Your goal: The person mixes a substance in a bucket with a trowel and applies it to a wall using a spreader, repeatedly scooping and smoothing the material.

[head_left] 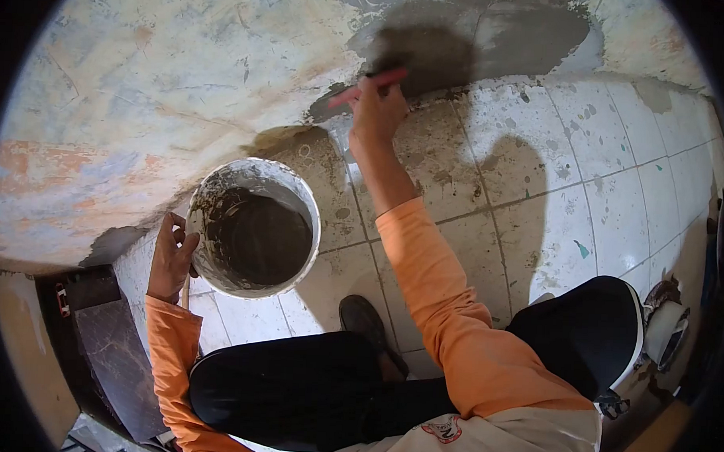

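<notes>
My right hand [377, 115] is closed on a long, narrow pink-red plastering tool [346, 96], held against the foot of the wall [200, 69]. Dark wet plaster [536, 41] covers a patch of wall around and to the right of the tool. At the left, my left hand [169, 255] grips the side of a white bucket [311, 196], thumb and fingers near its rim. The bucket is tilted so its mouth faces me, and grey-brown plaster mix [264, 238] lies inside. Part of my left fingers is hidden behind the bucket.
White floor tiles [626, 211] spattered with plaster run along the wall. My shoe [365, 322] stands below the bucket. A dark brown panel [118, 353] is at the lower left. A white container [666, 332] sits beside my knee at the right.
</notes>
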Tool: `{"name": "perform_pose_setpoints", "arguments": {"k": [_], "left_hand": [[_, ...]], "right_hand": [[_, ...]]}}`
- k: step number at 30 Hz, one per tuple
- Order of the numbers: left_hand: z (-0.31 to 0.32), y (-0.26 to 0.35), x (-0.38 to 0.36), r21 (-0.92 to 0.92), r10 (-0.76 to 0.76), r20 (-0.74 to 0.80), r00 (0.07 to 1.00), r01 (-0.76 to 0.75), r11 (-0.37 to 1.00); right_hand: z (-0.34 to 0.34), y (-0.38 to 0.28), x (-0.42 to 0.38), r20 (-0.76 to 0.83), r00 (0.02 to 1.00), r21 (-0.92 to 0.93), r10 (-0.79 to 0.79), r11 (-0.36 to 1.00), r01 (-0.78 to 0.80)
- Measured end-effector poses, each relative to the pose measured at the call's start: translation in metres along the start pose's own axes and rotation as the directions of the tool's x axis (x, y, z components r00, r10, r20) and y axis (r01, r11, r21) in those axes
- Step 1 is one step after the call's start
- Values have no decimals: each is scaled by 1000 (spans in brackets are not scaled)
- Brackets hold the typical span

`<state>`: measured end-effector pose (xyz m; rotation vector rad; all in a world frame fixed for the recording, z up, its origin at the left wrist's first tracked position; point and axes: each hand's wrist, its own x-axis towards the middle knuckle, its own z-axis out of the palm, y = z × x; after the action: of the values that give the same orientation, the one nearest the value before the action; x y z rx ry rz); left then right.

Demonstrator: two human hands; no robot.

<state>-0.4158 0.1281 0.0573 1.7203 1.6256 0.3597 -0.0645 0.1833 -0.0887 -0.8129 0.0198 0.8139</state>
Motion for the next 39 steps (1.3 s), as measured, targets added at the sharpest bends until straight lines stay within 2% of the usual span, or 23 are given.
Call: {"name": "perform_pose_setpoints", "arguments": {"k": [2, 5, 9, 11, 12, 14, 15, 17, 21, 23, 24, 26, 27, 29, 31, 32, 34, 35, 36, 37, 38, 39], "left_hand": [[1, 3, 0, 8, 10, 1, 1000, -10, 1000], [2, 5, 1, 4, 15, 5, 1000, -15, 1000], [4, 8, 3, 18, -2, -2, 1000, 2, 1000], [5, 10, 2, 13, 14, 3, 1000, -14, 1000], [6, 12, 3, 13, 25, 11, 1000, -25, 1000], [7, 14, 3, 6, 28, 17, 999, -29, 1000], [8, 15, 2, -1, 32, 20, 999, -32, 1000], [10, 18, 1, 21, 37, 17, 999, -37, 999], [9, 17, 2, 16, 38, 30, 999, -38, 999], [10, 14, 2, 0, 28, 26, 999, -28, 1000], [10, 14, 3, -12, 25, 21, 999, -25, 1000], [8, 12, 5, -14, 31, 20, 999, -31, 999], [9, 11, 4, -19, 32, 24, 999, -32, 999], [10, 11, 6, -29, 34, 35, 999, -33, 999], [10, 13, 6, -39, 39, 38, 999, -38, 999], [10, 15, 7, -12, 30, 40, 999, -30, 999], [10, 18, 6, 18, 28, 39, 999, -29, 999], [11, 19, 5, 23, 37, 34, 999, -38, 999], [12, 20, 4, 27, 45, 28, 999, -46, 999], [12, 20, 4, 26, 47, 25, 999, -47, 999], [11, 19, 3, 15, 39, 26, 999, -40, 999], [12, 19, 3, 4, 34, 28, 999, -34, 999]], "right_hand": [[15, -7, -4, 49, 982, -16, -184, 983, 185], [31, -30, -24, 104, 977, 82, -188, 980, 180], [14, -44, -46, 208, 965, 24, -160, 987, 158], [-8, -44, -50, 167, 985, 176, 34, 982, -63], [-20, -39, -43, 167, 986, 177, 30, 982, -60], [-55, -16, -24, 13, 996, 144, 88, 986, -89], [-74, -1, -8, 14, 996, 144, 88, 986, -89], [-96, 24, 26, -49, 999, 65, -10, 998, 13], [-66, 16, 58, -110, 992, -26, -64, 998, 61], [-28, -14, 49, -70, 997, -147, -26, 989, 16], [-10, -28, 40, -69, 997, -144, -29, 989, 19], [16, -42, 21, 73, 989, -140, -129, 980, 139], [22, -34, 19, 104, 957, -253, -271, 923, 289], [38, -26, 4, 169, 817, -471, -551, 684, 558], [39, -20, -17, 209, 871, -330, -446, 806, 492], [28, -23, -29, 207, 867, -327, -452, 804, 497], [2, -41, -54, 236, 952, -184, -197, 953, 243], [-17, -30, -49, 180, 976, -155, -123, 976, 151], [-40, -17, -37, 193, 967, -133, -164, 972, 192], [-67, 8, -14, 136, 979, -86, -152, 983, 164], [-77, 8, -7, -53, 979, -174, -198, 967, 186], [-97, 27, 19, -146, 978, -170, -149, 978, 123]]}}
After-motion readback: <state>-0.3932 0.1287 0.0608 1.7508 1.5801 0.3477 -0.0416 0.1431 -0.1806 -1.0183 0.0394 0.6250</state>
